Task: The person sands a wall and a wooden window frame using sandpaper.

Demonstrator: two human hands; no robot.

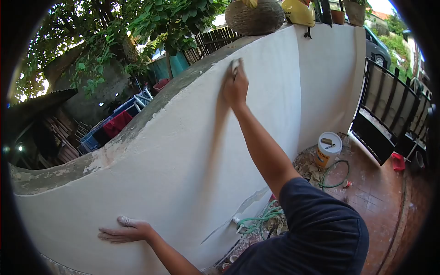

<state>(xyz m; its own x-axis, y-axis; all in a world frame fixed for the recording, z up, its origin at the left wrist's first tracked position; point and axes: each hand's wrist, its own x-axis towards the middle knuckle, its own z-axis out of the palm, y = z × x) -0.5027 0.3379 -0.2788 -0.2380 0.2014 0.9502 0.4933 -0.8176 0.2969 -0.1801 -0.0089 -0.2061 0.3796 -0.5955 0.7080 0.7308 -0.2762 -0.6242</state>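
A white plastered wall (174, 151) with a curved, rough grey top edge fills the middle. High on it, near that edge, my right hand (236, 87) is closed around a small tool (235, 65) held against the wall face; the tool's shape is mostly hidden by the fingers. Low on the left part of the wall, my left hand (123, 230) lies with its fingers stretched out and whitish dust on them, holding nothing.
Atop the wall stand a round stone pot (255, 17) and a yellow helmet (299, 12). At the right are a white bucket (323, 153) with items on its lid, a green hose (324, 179) and a black gate (384, 101). Laundry (118, 123) hangs beyond the wall.
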